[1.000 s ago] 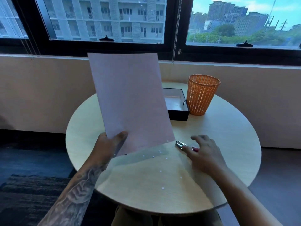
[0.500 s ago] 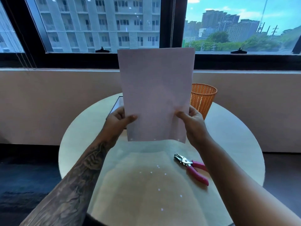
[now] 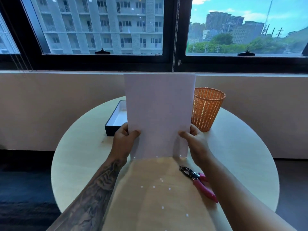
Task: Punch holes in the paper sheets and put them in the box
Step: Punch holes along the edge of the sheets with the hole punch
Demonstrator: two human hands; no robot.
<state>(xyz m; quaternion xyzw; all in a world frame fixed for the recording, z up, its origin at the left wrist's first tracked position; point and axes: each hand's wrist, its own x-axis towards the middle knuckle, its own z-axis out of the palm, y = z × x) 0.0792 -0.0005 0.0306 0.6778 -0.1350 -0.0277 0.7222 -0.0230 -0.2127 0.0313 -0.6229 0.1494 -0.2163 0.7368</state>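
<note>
I hold a white paper sheet (image 3: pixel 159 114) upright over the round table, with punched holes along its bottom edge. My left hand (image 3: pixel 124 139) grips its left edge and my right hand (image 3: pixel 195 140) grips its right edge. Behind the sheet, mostly hidden, lies the open black box (image 3: pixel 116 121) with a white inside. The pink-handled hole punch (image 3: pixel 198 181) lies on the table under my right forearm, untouched.
An orange mesh basket (image 3: pixel 207 109) stands at the back right of the wooden round table (image 3: pixel 80 155). Several small white paper dots (image 3: pixel 160 185) are scattered on the near tabletop. A low wall and windows run behind the table.
My right hand left the punch on the table and took the sheet's right edge. The sheet moved from the left to the centre, now held in both hands, lower in front of the box.
</note>
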